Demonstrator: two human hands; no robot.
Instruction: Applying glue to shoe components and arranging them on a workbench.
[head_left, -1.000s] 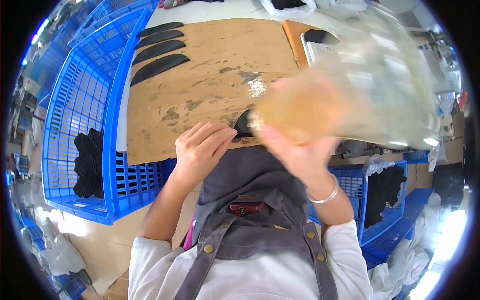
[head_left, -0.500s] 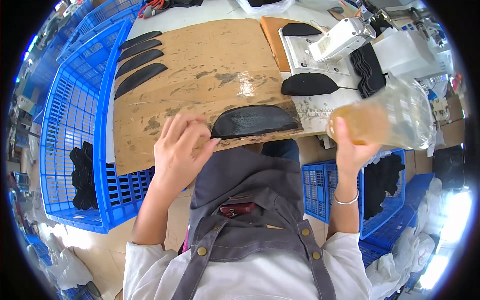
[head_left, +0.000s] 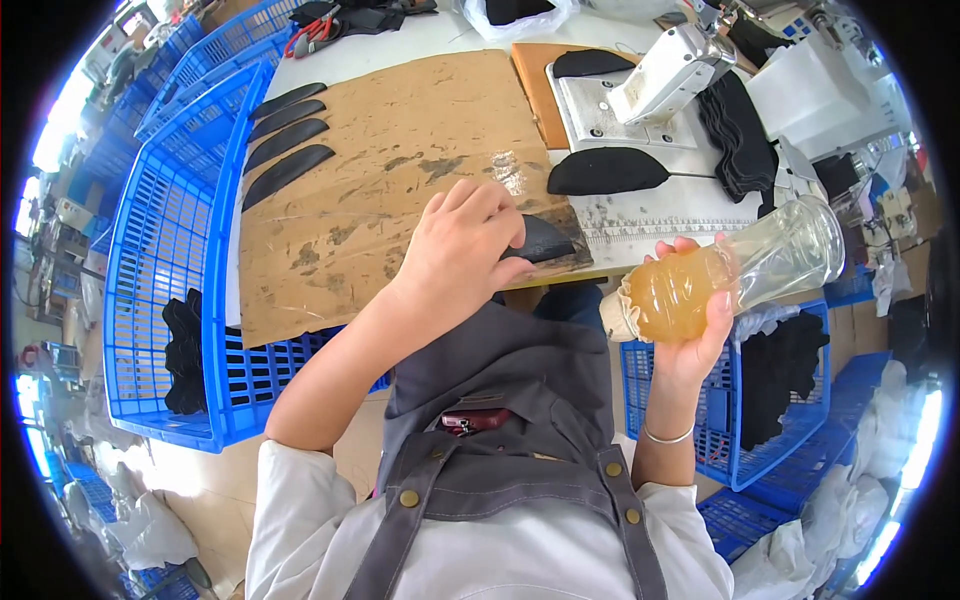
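Your right hand (head_left: 690, 335) is raised beside your apron, fingers wrapped round a clear plastic bottle (head_left: 735, 275) lying nearly on its side. Amber liquid has pooled in the end inside your grip, where a bit of cloth (head_left: 618, 310) covers the mouth, and the empty end points away from you to the right. Below that hand sits a blue crate (head_left: 735, 420) with dark pieces in it.

Your left hand (head_left: 460, 250) lies palm down at the near edge of a stained cardboard sheet (head_left: 400, 160), fingers loosely curled and pressing on a black curved fabric piece (head_left: 545, 240), most of it hidden under your fingers. I cannot tell whether you are pinching it or only holding it flat.

Just beyond your left fingertips, to the right, another black curved piece (head_left: 605, 172) rests on the white machine bed (head_left: 680, 205). Farther out, left of that hand, four more black pieces (head_left: 285, 140) lie in a row on the cardboard's far corner, beside a large blue crate (head_left: 160, 260). Past the right hand stands a sewing machine (head_left: 665, 75), with a stack of black pieces (head_left: 740, 130) next to it.
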